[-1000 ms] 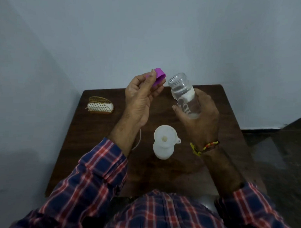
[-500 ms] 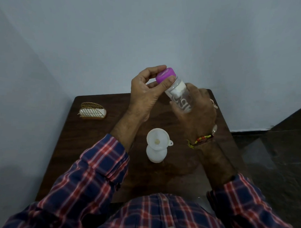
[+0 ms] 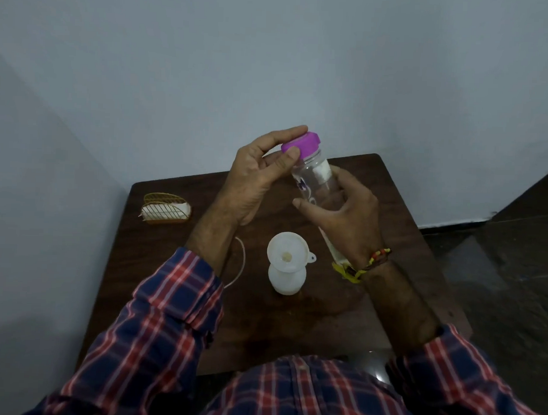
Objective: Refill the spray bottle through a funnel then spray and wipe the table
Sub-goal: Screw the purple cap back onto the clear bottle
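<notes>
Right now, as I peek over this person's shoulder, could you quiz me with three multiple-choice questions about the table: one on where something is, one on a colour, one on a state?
1. Where does the white funnel sit?
A. In the mouth of the white spray bottle on the table
B. In the right hand
C. Beside the gold napkin holder

2. What colour is the cap on the clear bottle?
A. Green
B. Purple
C. Black

3. How is the clear bottle held?
A. It lies flat on the table
B. It stands alone, untouched
C. The right hand holds its body while the left hand grips its cap

Answers: 1 A, the funnel rests on the bottle's top; 2 B, the cap is plainly purple; 3 C, both hands hold it above the table.
</notes>
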{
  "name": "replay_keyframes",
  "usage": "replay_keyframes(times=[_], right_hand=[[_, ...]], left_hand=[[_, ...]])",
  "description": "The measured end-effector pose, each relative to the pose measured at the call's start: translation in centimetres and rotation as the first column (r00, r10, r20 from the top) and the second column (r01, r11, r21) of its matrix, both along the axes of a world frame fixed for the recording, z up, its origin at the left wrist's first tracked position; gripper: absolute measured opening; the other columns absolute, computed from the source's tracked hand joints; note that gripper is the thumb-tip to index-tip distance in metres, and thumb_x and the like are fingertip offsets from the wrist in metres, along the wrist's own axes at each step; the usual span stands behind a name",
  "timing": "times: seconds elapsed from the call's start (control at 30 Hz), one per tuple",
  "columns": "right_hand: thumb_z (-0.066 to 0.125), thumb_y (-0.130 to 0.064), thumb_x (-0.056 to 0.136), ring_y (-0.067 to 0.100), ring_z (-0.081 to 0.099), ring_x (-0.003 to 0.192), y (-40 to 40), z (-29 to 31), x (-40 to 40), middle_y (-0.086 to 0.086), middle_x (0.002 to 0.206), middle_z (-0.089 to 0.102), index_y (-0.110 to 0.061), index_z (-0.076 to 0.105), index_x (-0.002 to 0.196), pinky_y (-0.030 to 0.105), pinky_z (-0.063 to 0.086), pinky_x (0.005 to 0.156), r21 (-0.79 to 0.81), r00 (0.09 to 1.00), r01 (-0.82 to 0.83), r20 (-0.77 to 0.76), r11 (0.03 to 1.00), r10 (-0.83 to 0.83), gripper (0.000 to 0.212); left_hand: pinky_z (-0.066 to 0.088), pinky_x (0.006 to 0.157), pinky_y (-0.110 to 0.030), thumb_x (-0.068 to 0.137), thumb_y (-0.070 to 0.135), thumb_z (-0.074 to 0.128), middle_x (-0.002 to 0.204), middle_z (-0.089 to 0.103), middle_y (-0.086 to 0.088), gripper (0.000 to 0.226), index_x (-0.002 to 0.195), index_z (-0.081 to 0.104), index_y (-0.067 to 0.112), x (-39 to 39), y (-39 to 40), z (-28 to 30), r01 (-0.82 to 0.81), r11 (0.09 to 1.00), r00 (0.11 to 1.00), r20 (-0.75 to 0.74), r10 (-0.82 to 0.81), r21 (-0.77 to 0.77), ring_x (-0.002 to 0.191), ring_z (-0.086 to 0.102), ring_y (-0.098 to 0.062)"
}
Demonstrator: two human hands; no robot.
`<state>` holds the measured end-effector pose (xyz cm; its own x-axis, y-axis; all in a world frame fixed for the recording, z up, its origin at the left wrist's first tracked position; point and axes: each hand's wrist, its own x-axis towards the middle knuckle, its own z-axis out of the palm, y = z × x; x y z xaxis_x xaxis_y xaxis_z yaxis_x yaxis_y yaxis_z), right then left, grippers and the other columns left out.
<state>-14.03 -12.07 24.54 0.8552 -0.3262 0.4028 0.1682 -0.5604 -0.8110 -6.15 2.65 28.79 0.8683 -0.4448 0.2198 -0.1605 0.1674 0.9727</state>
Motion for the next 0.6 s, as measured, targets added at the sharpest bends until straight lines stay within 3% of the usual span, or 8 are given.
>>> replay_keyframes(times=[0.13, 0.23, 0.37, 0.47, 0.53, 0.6], right_hand=[[0.084, -0.044, 0.07, 0.008, 0.066, 0.077, 1.1, 0.3, -0.4, -0.004, 0.098, 0.067, -0.018, 0.053, 0.116, 0.02, 0.057, 0.065, -0.057, 0.991, 0.135, -0.001, 0.989, -0.136, 0.061], [0.079, -0.049, 0.073, 0.011, 0.066, 0.08, 1.7, 0.6, -1.0, -0.005, 0.098, 0.067, -0.022, 0.053, 0.114, 0.031, 0.059, 0.067, -0.155, 0.975, 0.223, 0.019, 0.962, -0.223, 0.056], [0.073, -0.049, 0.077, 0.02, 0.065, 0.084, 1.9, 0.8, -1.4, 0.003, 0.099, 0.066, -0.019, 0.055, 0.113, 0.04, 0.058, 0.068, -0.313, 0.946, 0.323, 0.069, 0.893, -0.318, 0.05], [0.075, -0.049, 0.076, 0.024, 0.066, 0.084, 1.9, 0.7, -1.5, 0.006, 0.098, 0.067, -0.018, 0.056, 0.113, 0.041, 0.058, 0.068, -0.377, 0.928, 0.368, 0.092, 0.85, -0.361, 0.052], [0.078, -0.048, 0.073, 0.024, 0.067, 0.085, 1.5, 0.7, -1.4, 0.006, 0.1, 0.067, -0.016, 0.057, 0.114, 0.041, 0.058, 0.07, -0.354, 0.941, 0.331, 0.061, 0.875, -0.331, 0.056], [0.078, -0.049, 0.072, 0.019, 0.067, 0.086, 0.5, 0.8, -1.3, 0.003, 0.103, 0.068, -0.017, 0.056, 0.116, 0.039, 0.059, 0.07, -0.231, 0.968, 0.25, 0.022, 0.94, -0.252, 0.059]], left_hand=[[0.058, 0.081, -0.028, 0.084, 0.008, 0.076, 0.113, 0.071, -0.009, 0.027, 0.11, 0.07, 0.004, -1.2, -1.6, 0.2, -0.272, 0.962, 0.956, 0.109, 0.272, -0.015, 0.102, 0.07, -0.018], [0.06, 0.073, -0.027, 0.075, 0.019, 0.086, 0.095, 0.073, -0.007, 0.028, 0.095, 0.074, 0.004, -1.8, -2.9, 0.4, -0.518, 0.855, 0.845, 0.139, 0.516, -0.024, 0.091, 0.071, -0.019], [0.061, 0.065, -0.031, 0.069, 0.031, 0.091, 0.079, 0.07, -0.01, 0.038, 0.084, 0.072, 0.002, -2.4, -3.8, 0.4, -0.665, 0.746, 0.738, 0.13, 0.662, -0.028, 0.076, 0.07, -0.02], [0.06, 0.064, -0.03, 0.071, 0.04, 0.088, 0.076, 0.067, -0.011, 0.042, 0.081, 0.068, 0.004, -2.3, -3.8, 0.3, -0.679, 0.733, 0.729, 0.132, 0.672, 0.022, 0.072, 0.068, -0.017], [0.06, 0.071, -0.031, 0.08, 0.037, 0.081, 0.086, 0.068, -0.011, 0.038, 0.089, 0.066, 0.003, -2.0, -3.4, 0.3, -0.566, 0.821, 0.823, 0.106, 0.558, 0.069, 0.079, 0.068, -0.017], [0.059, 0.079, -0.033, 0.088, 0.028, 0.074, 0.1, 0.069, -0.012, 0.03, 0.1, 0.065, 0.003, -1.6, -2.5, 0.4, -0.391, 0.918, 0.919, 0.078, 0.386, 0.066, 0.093, 0.068, -0.017]])
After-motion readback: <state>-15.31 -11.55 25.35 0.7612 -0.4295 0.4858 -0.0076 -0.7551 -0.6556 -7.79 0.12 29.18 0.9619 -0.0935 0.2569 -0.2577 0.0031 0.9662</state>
